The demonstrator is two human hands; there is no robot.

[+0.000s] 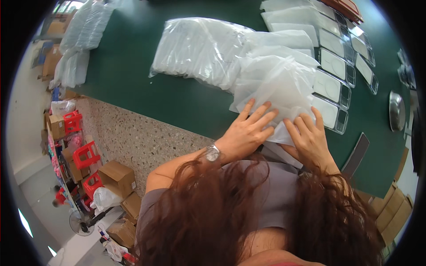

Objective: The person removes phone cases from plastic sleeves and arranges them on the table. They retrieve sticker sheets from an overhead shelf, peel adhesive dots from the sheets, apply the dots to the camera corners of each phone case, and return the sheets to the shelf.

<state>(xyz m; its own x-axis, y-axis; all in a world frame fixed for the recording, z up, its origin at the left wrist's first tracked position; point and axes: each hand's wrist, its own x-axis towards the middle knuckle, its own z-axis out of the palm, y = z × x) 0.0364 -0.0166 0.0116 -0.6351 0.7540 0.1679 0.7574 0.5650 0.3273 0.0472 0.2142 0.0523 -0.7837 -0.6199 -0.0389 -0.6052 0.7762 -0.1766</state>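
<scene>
White plastic bags lying overlapped on a green table

They are sitting just left of a row of clear cases. The left hand is resting on their near part, fingers parted and slightly bent. The right hand is resting near it, fingers curving over the bags' near edge; whether those are pinching plastic, I cannot tell.

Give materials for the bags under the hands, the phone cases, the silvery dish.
Bags: likely thin plastic film, matte to satin; translucent, softly creased.
Phone cases: probably clear plastic, glossy; see-through edges catch light.
Dish: looks like polished metal; silvery, with bright reflections.
</scene>
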